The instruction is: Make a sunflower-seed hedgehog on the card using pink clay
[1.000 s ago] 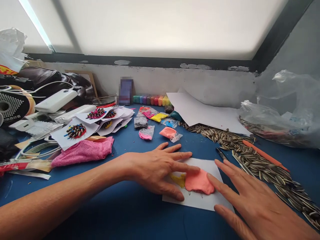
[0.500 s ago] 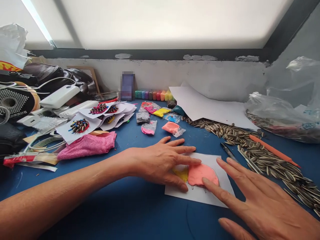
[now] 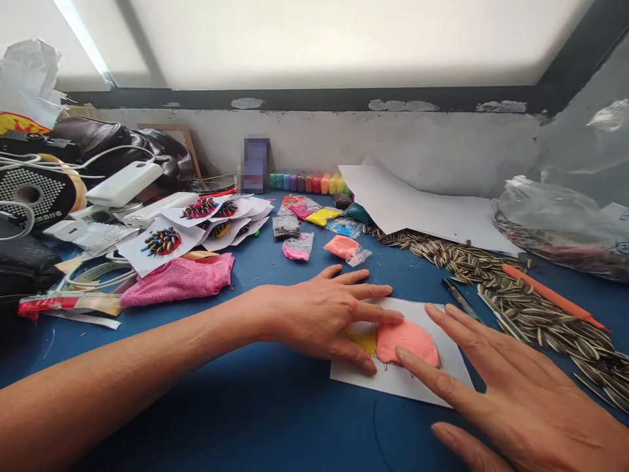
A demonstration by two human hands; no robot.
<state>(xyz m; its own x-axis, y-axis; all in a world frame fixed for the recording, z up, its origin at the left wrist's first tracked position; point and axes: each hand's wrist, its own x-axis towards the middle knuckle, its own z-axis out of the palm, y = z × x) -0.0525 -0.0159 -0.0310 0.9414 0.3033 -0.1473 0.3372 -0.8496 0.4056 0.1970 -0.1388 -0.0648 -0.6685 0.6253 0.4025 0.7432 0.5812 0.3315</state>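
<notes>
Coral clay patch (image 3: pixel 407 342), flattened, is located on a white paper sheet (image 3: pixel 351 381) at lower right of centre in the frame. Yellow clay (image 3: pixel 363 339) adjoins its left edge, partly covered by the left hand (image 3: pixel 319 318). That hand is palm-down, fingers spread wide, thumb on the paper, index fingertip at the patch's upper edge. Right hand (image 3: pixel 531 393), lower right of frame, is likewise wide, its index fingertip at the patch's lower edge. A black pen (image 3: pixel 462 298) and striped sunflower seeds (image 3: pixel 521 316) lie beyond it, toward the right edge of frame.
</notes>
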